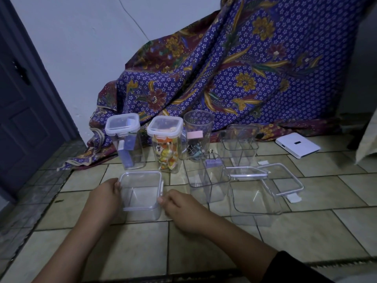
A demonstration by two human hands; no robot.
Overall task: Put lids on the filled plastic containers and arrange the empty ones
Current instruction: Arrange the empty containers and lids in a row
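risk: lid [140, 189] could seat crooked on the clear box [142, 215] if one edge is pressed down first, leaving the side tab [162, 186] unlatched.
slip: walls look thin and slick, so a hard push might skid the box across the tiled floor [204, 242] into the sweets box [166, 148] behind.
left hand [106, 193]: fingers curled against the box's left wall, gripping it.
right hand [175, 201]: thumb and fingers pinching the near right corner at the rim.
look: see-through, square, seemingly empty, pale-edged lid on top.
place: on the floor, near centre, in front of two lidded filled boxes.
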